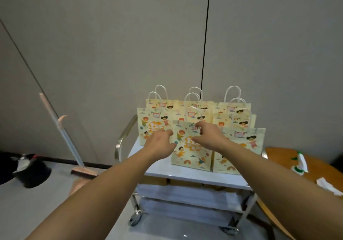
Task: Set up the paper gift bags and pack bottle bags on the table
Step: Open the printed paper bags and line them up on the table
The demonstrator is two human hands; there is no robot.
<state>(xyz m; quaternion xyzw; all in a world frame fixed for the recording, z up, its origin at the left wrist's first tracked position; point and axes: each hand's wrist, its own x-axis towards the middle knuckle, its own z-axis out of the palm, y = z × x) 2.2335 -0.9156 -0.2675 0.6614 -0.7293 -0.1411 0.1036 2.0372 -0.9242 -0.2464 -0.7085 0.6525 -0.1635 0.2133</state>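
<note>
Several cream paper gift bags with cartoon children and white cord handles stand in rows on the white top of a steel cart (157, 171). Both my hands are on the front middle gift bag (191, 154). My left hand (159, 143) grips its upper left edge with curled fingers. My right hand (209, 137) hooks its fingers over the top rim, thumb on the printed front. Another bag (239, 147) stands right beside it on the right. No bottle bags are in sight.
The cart has a steel push handle (123, 137) on its left and stacked white material on its lower shelves (185, 199). A broom (70, 143) leans on the wall at left beside a dark bin (31, 171). A wooden table (289, 158) with white and green items stands at right.
</note>
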